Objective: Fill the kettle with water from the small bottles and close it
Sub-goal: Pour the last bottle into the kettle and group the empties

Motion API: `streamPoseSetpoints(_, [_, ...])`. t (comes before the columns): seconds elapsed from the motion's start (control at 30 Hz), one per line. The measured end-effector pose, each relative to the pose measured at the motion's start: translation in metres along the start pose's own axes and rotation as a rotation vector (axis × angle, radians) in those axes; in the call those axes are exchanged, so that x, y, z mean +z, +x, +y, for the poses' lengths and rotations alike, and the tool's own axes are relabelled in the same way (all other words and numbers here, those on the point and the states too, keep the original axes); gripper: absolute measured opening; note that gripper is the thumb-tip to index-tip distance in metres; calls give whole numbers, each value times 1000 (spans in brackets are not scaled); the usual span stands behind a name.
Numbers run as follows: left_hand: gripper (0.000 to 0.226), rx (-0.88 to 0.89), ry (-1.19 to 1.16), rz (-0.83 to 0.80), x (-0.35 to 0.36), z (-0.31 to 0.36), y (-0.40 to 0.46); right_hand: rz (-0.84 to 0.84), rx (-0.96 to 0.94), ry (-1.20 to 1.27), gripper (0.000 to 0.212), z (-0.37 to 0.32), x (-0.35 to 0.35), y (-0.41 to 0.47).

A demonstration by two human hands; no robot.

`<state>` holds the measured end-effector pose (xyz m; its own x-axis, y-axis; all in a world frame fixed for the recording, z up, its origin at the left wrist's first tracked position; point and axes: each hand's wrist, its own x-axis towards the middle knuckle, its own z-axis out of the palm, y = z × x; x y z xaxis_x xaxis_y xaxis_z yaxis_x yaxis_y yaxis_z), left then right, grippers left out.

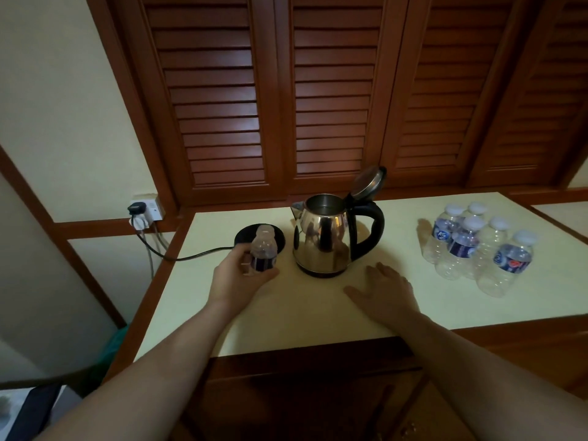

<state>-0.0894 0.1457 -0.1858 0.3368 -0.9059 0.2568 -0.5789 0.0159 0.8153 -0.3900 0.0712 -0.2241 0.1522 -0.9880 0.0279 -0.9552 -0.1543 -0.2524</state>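
Note:
A steel kettle (321,237) with a black handle stands on the pale countertop (305,316), its lid (369,183) tipped up and open. My left hand (238,278) grips a small clear bottle (263,253) with a blue label, upright, just left of the kettle; whether it is capped I cannot tell. My right hand (385,289) rests flat on the counter in front of the kettle's handle, fingers straight, holding nothing. Several capped small bottles (477,246) stand grouped at the right.
The kettle's round black base (276,233) lies behind the held bottle, its cord (191,256) running left to a wall socket (146,210). Louvred wooden doors (318,90) rise behind the counter. The counter's front edge is near my forearms.

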Motion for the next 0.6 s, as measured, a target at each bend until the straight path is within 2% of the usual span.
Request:
streamPoseSetpoints(0.23, [47, 65, -56, -9, -13, 28, 39, -1, -22, 34, 89, 4, 5, 1])
streamPoseSetpoints(0.6, [58, 256, 245, -64, -15, 77, 103, 5, -23, 35, 95, 9, 10, 4])
